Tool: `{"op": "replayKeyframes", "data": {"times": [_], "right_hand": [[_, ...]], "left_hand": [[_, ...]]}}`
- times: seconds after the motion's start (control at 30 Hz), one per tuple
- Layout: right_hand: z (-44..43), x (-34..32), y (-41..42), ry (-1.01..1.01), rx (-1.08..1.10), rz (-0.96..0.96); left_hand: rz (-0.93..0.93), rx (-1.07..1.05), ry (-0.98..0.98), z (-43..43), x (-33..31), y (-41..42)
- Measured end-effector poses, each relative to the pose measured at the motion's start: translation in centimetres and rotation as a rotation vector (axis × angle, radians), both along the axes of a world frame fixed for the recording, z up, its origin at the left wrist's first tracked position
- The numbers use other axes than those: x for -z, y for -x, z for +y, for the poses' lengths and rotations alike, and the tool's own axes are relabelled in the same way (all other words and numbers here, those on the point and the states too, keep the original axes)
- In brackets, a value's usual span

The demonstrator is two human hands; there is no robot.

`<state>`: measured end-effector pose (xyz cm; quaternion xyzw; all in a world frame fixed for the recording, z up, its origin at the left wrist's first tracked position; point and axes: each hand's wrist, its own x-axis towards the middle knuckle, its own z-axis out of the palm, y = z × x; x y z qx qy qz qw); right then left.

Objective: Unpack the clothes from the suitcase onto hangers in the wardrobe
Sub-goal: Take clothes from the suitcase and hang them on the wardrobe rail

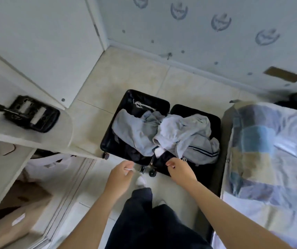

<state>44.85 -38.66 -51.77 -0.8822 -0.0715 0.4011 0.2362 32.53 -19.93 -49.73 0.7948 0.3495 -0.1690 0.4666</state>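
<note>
On the tiled floor [135, 74] the suitcase [108, 140] lies open, clothes [180, 133] heaped within reach. At its near edge our left hand [120, 175] and right hand [179, 170] curl; we cannot tell whether either grasps anything

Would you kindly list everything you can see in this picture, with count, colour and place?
suitcase: one, black, lying open on the floor, centre
clothes: a heap, count unclear, pale grey-blue, in the suitcase
wardrobe: one, white, left
shelf: one, white, left
black object: one, on the shelf, blurred
brown parcels: count unclear, lower left
bed cover: one, blue and cream patchwork, right
floor: beige tiles
wall: pale, blue emblems, behind
trousers: dark, bottom centre
sock: one seen, white
left hand: before the suitcase, something thin and white at its fingers
right hand: at the suitcase's near edge, fingers curled
</note>
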Motion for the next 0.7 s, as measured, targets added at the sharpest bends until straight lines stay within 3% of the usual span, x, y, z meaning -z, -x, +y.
{"op": "replayKeyframes", "data": {"times": [0.37, 0.7], "right_hand": [[-4.8, 16.3, -6.0, 0.102, 0.301, 0.116], [-7.5, 32.4, -12.9, 0.176, 0.191, 0.090]], "left_hand": [[0.142, 0.301, 0.048, -1.7, 17.7, -11.1], [0.362, 0.403, 0.007, -4.1, 34.6, -16.4]]}}
